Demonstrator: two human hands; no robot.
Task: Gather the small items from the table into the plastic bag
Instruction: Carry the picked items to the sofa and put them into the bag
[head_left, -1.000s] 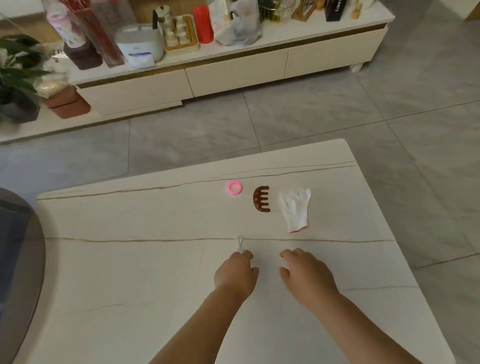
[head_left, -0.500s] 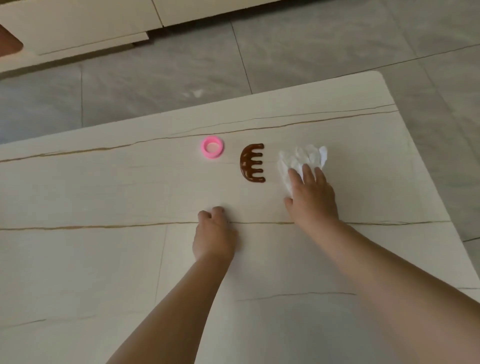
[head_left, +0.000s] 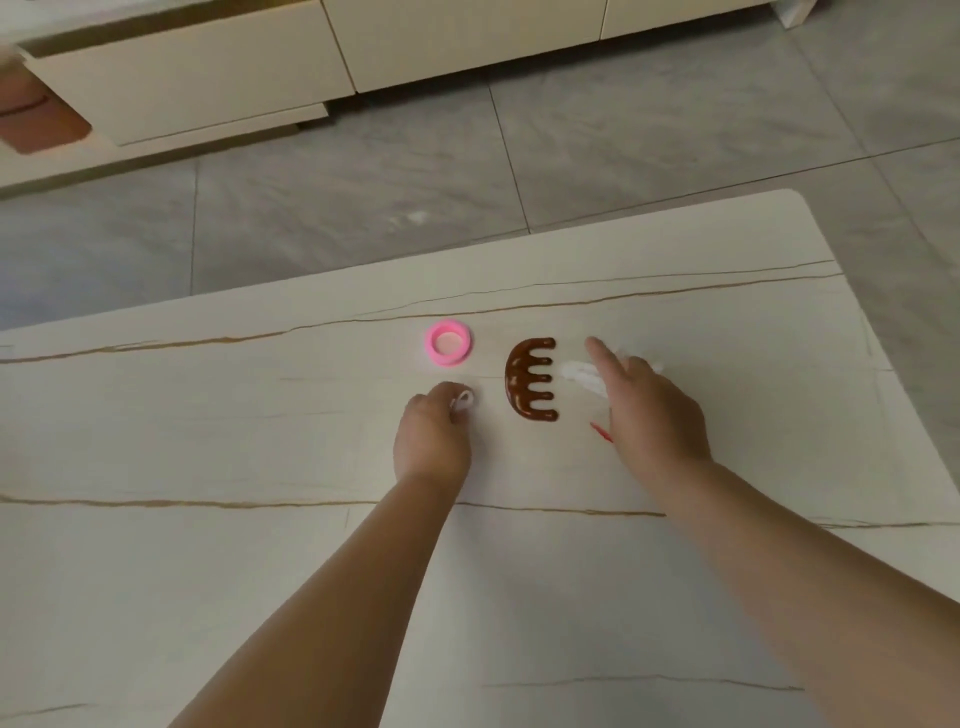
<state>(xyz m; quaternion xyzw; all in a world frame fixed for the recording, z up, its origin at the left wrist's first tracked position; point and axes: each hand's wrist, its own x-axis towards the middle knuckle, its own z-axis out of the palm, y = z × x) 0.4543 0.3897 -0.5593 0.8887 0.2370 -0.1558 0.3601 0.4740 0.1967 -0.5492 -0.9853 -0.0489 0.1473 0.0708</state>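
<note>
No bag in sight yet: the left hand (head_left: 434, 434) pinches a small white loop (head_left: 464, 401) beside the comb (head_left: 527, 376), the right hand (head_left: 652, 410) lies slack over the glove (head_left: 582, 375), and the pink ring (head_left: 448, 343) waits untouched.

One head-worn camera looks steeply down, close over the table (head_left: 208, 571).

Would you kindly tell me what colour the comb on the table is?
The comb is dark glossy brown, seen best in the head view.
</note>
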